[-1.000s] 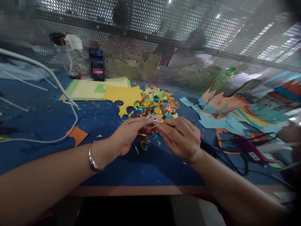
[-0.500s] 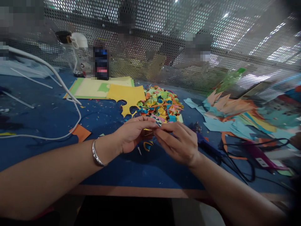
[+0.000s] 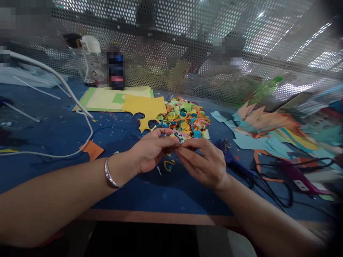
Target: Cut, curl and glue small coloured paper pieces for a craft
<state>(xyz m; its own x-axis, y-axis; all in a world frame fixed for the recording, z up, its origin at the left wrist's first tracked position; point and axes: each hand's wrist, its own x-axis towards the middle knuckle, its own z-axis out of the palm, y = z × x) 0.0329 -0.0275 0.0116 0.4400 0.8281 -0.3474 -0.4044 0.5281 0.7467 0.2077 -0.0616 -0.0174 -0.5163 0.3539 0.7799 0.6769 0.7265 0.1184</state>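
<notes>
Right hand (image 3: 203, 160) has shifted a little leftward since a second ago, so that its fingertips now meet those of the left hand (image 3: 151, 151) and more of the blue tool (image 3: 238, 166) shows. Most things on the worktop (image 3: 166, 200) sit slightly further right in the frame, as the head view itself has turned a little.

Both hands are at the centre of the frame, fingers bent, with the thumbs and forefingers drawn together. Whether they grip something cannot be told; anything between the fingertips is too small or hidden. A bangle (image 3: 109, 175) circles the left wrist.

Just beyond the fingertips, at mid-frame, lies the pile (image 3: 186, 114) of coloured paper scraps. The yellow sheet (image 3: 147, 105), with round bites along its near edge, lies against its left side and overlaps the paper stack (image 3: 103, 100). Below the hands are a curled scrap (image 3: 166, 167) and a thin pale tip (image 3: 159, 171).

At left are a white cable (image 3: 50, 71) and an orange scrap (image 3: 93, 150); upper left, two bottles (image 3: 95, 66). At right, blue paper (image 3: 262, 142) lies above a purple bar (image 3: 302, 180). A perforated screen (image 3: 166, 46) fills the top.
</notes>
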